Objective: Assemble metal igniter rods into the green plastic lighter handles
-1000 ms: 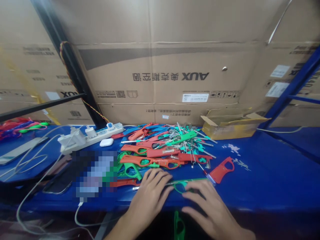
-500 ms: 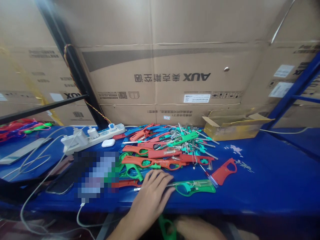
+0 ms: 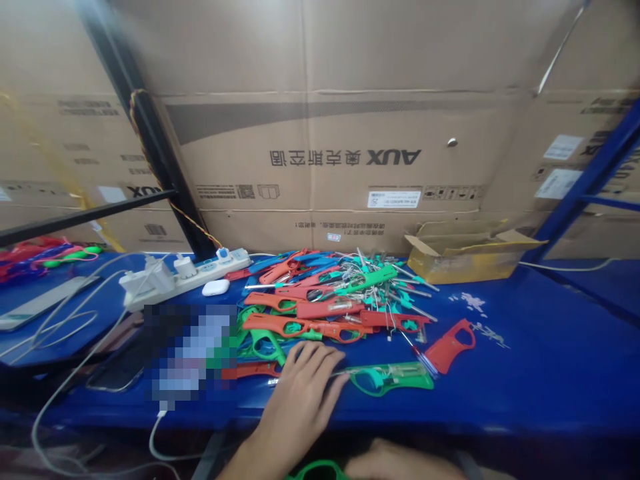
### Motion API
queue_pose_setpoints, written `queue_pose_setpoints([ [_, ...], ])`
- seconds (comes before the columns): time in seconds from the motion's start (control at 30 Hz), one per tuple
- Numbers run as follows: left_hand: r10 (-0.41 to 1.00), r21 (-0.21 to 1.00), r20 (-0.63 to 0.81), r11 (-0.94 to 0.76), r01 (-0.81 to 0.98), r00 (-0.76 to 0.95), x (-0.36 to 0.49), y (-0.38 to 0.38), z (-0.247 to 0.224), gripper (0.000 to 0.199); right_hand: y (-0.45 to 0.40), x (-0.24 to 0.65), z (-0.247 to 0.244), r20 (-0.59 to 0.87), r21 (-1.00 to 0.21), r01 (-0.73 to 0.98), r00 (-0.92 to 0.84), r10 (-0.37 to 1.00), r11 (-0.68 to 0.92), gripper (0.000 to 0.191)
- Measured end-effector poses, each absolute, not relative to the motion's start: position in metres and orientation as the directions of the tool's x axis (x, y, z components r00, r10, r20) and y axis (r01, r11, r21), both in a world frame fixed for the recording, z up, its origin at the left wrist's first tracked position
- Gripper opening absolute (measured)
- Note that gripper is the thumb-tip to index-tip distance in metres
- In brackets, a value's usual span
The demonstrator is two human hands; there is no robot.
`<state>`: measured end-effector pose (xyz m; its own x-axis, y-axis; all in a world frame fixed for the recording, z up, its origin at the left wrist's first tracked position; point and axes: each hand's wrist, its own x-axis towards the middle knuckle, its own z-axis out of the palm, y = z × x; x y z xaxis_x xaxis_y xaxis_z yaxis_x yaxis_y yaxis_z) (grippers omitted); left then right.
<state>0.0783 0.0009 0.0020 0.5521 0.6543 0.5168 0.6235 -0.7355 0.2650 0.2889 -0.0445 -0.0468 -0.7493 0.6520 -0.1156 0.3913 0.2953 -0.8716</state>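
My left hand (image 3: 306, 390) rests on the near part of the blue table, its thumb and fingers round the thin metal rod of a green lighter (image 3: 395, 379) whose body lies to the right. Below the table edge, my right hand (image 3: 390, 460) is next to a green plastic part (image 3: 320, 469); its fingers are out of sight. Behind my left hand, orange lighter shells (image 3: 273, 325), green ones and metal rods with teal pieces form a pile. A red shell (image 3: 450, 347) lies at the right of the pile, touching a thin tool.
A white power strip (image 3: 207, 268) with plugs and cables, an earphone case (image 3: 215, 287) and phones lie to the left. An open cardboard box (image 3: 467, 263) stands at the back right, near small white bits (image 3: 473, 302). Large cardboard sheets stand behind.
The green part by my right hand has moved down and left, and my right hand has shifted slightly. My left hand stays on the rod.
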Motion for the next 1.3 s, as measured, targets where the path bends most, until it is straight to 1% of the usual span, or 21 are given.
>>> queue_pose_setpoints([
  [0.07, 0.656, 0.274, 0.523, -0.734, 0.622, 0.544, 0.078, 0.001, 0.001, 0.021, -0.051, 0.298, -0.030, -0.100, -0.884, 0.382, -0.716, 0.691, 0.268, 0.017],
  [0.1, 0.653, 0.274, 0.528, -0.737, 0.618, 0.544, 0.078, 0.001, 0.001, 0.022, -0.054, 0.304, -0.021, -0.093, -0.891, 0.380, -0.688, 0.719, 0.247, 0.019],
  [0.13, 0.647, 0.273, 0.532, -0.741, 0.613, 0.545, 0.078, 0.002, 0.001, 0.022, -0.057, 0.311, -0.014, -0.092, -0.909, 0.369, -0.627, 0.773, 0.192, 0.021],
  [0.17, 0.641, 0.270, 0.536, -0.746, 0.609, 0.549, 0.077, 0.002, 0.001, 0.023, -0.059, 0.317, -0.007, -0.094, -0.930, 0.345, -0.563, 0.821, 0.130, 0.024],
  [0.27, 0.629, 0.258, 0.543, -0.755, 0.603, 0.556, 0.077, 0.002, 0.003, 0.024, -0.063, 0.335, 0.004, -0.153, -0.973, 0.226, -0.460, 0.875, -0.051, 0.037],
  [0.33, 0.627, 0.252, 0.550, -0.755, 0.605, 0.552, 0.077, 0.002, 0.005, 0.023, -0.062, 0.342, 0.007, -0.168, -0.981, 0.154, -0.357, 0.919, -0.119, 0.047],
  [0.4, 0.630, 0.250, 0.551, -0.751, 0.611, 0.548, 0.077, 0.002, 0.006, 0.022, -0.057, 0.347, 0.011, -0.155, -0.984, 0.120, -0.222, 0.963, -0.131, 0.056],
  [0.43, 0.632, 0.252, 0.550, -0.748, 0.614, 0.546, 0.078, 0.002, 0.005, 0.022, -0.053, 0.349, 0.013, -0.137, -0.984, 0.136, -0.162, 0.977, -0.115, 0.059],
  [0.47, 0.634, 0.254, 0.549, -0.747, 0.615, 0.544, 0.078, 0.001, 0.005, 0.022, -0.048, 0.351, 0.016, -0.100, -0.980, 0.183, -0.104, 0.990, -0.080, 0.060],
  [0.53, 0.639, 0.264, 0.554, -0.742, 0.616, 0.533, 0.078, 0.001, 0.003, 0.023, -0.037, 0.356, 0.018, 0.054, -0.927, 0.370, -0.040, 0.998, 0.065, 0.057],
  [0.57, 0.642, 0.271, 0.563, -0.738, 0.618, 0.520, 0.077, 0.001, 0.002, 0.025, -0.032, 0.358, 0.018, 0.156, -0.863, 0.480, -0.047, 0.987, 0.159, 0.053],
  [0.63, 0.652, 0.287, 0.588, -0.722, 0.630, 0.479, 0.077, 0.001, 0.000, 0.033, -0.024, 0.362, 0.016, 0.315, -0.700, 0.633, -0.141, 0.939, 0.330, 0.042],
  [0.67, 0.655, 0.293, 0.600, -0.713, 0.637, 0.458, 0.076, 0.002, -0.001, 0.037, -0.021, 0.363, 0.013, 0.363, -0.628, 0.669, -0.199, 0.910, 0.397, 0.036],
  [0.73, 0.649, 0.286, 0.616, -0.713, 0.640, 0.447, 0.076, 0.003, -0.001, 0.039, -0.019, 0.365, 0.008, 0.420, -0.536, 0.689, -0.284, 0.862, 0.488, 0.032],
  [0.8, 0.624, 0.262, 0.613, -0.739, 0.621, 0.484, 0.076, 0.004, 0.000, 0.032, -0.019, 0.366, 0.005, 0.450, -0.486, 0.697, -0.317, 0.835, 0.526, 0.032],
  [0.87, 0.603, 0.244, 0.602, -0.763, 0.598, 0.523, 0.076, 0.006, 0.002, 0.026, -0.020, 0.366, 0.003, 0.455, -0.457, 0.717, -0.320, 0.831, 0.527, 0.032],
  [0.93, 0.599, 0.244, 0.593, -0.770, 0.589, 0.537, 0.076, 0.006, 0.004, 0.026, -0.021, 0.365, 0.003, 0.445, -0.444, 0.731, -0.322, 0.836, 0.518, 0.031],
  [1.1, 0.629, 0.269, 0.573, -0.750, 0.605, 0.525, 0.077, 0.005, 0.005, 0.023, -0.020, 0.365, 0.002, 0.415, -0.438, 0.736, -0.344, 0.843, 0.516, 0.032],
  [1.3, 0.621, 0.276, 0.565, -0.763, 0.585, 0.543, 0.077, 0.004, 0.005, 0.020, -0.019, 0.364, 0.002, 0.360, -0.436, 0.738, -0.381, 0.852, 0.515, 0.033],
])
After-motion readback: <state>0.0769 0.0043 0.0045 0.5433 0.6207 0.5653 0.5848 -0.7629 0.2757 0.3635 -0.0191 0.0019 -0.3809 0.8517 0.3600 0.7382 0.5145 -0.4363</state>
